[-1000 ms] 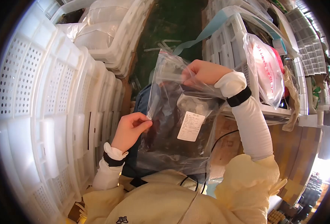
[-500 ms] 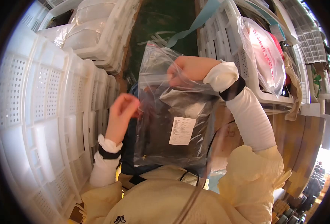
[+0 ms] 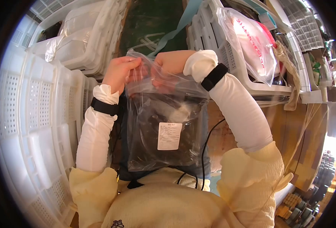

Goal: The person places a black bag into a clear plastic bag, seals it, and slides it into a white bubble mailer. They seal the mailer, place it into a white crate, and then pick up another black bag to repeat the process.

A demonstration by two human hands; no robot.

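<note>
A clear plastic bag (image 3: 137, 146) with dark contents lies over my lap, its top end pointing away from me. On its front is a white printed label (image 3: 169, 136). My left hand (image 3: 124, 71) pinches the bag's upper left corner between thumb and fingers. Closed around the upper part of the bag is my right hand (image 3: 169, 70), its fingers partly seen through the film. The two hands are close together but apart.
Stacked white perforated crates (image 3: 42, 102) stand along the left. On the right, another crate (image 3: 251, 84) holds a bag with red print (image 3: 253, 45). Cardboard (image 3: 278, 133) lies below it. A light blue strap (image 3: 179, 28) and a black cable (image 3: 204, 152) are nearby.
My left hand has moved up and right and taken hold of the bag's top corner. My right hand has shifted slightly left. The bag's upper end is drawn together between them.
</note>
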